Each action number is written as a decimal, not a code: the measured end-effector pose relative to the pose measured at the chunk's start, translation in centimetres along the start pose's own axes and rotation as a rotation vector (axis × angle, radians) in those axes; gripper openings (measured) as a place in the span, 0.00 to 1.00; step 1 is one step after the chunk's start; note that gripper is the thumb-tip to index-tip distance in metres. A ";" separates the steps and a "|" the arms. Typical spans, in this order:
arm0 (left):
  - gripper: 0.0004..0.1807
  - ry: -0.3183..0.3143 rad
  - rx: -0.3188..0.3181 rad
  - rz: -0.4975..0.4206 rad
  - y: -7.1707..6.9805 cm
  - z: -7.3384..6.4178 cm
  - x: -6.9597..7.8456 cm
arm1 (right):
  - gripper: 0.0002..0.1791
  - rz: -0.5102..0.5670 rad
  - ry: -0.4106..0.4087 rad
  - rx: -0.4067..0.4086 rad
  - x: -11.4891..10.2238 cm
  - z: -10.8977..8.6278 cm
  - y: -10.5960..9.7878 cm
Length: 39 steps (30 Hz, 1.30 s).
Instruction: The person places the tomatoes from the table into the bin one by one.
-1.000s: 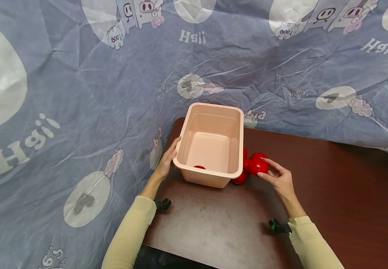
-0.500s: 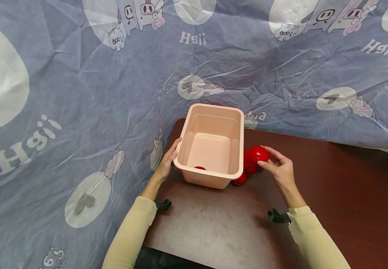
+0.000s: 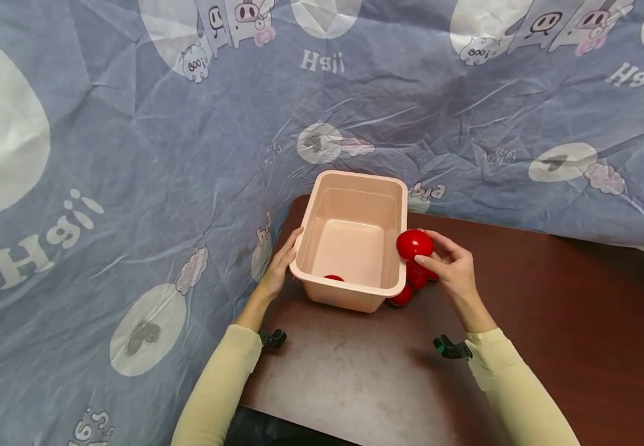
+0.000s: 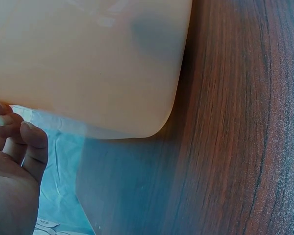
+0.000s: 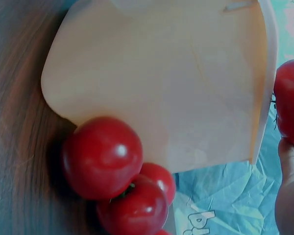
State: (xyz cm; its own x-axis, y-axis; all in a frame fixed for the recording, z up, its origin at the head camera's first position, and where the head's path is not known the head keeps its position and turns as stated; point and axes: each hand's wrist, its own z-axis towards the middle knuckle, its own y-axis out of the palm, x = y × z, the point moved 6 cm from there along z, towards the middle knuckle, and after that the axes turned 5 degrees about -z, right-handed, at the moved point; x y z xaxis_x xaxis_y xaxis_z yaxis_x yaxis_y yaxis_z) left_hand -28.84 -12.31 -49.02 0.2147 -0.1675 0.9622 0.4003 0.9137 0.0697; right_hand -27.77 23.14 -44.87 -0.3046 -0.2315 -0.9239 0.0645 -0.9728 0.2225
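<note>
A ripe tomato (image 3: 414,244) is pinched between the thumb and fingers of my right hand (image 3: 454,266), raised at the right rim of a peach plastic bin (image 3: 349,290). In the right wrist view the held tomato (image 5: 290,100) shows dark stem leaves beside that rim. My left hand (image 3: 278,269) holds the bin's left side near its front corner. The left wrist view has its bent fingers (image 4: 34,137) at the rim. Inside the bin, a bit of red (image 3: 333,277) peeks over the near wall, mostly hidden.
Several more tomatoes (image 5: 103,157) are grouped against the bin's right outer wall, partly under my right hand. The bin stands at the back left of the dark wooden table (image 3: 550,310). A printed blue-grey cloth (image 3: 188,155) hangs close behind and at the left.
My right hand has lifted the tomato from the group and carried it up and left to the bin's rim. The left hand and the bin stay in place.
</note>
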 end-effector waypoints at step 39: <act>0.31 0.039 -0.005 0.028 0.3 -0.1 0.0 | 0.35 -0.054 0.061 -0.071 0.3 0.9 4.4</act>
State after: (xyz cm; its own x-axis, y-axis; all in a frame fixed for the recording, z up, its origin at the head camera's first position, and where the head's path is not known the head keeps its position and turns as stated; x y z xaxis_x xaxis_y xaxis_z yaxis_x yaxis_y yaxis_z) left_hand -28.61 -12.12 -48.99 0.2602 -0.1561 0.9529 0.3983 0.9163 0.0414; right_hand -28.41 18.76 -43.86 -0.2509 -0.1769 -0.9517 0.1177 -0.9814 0.1514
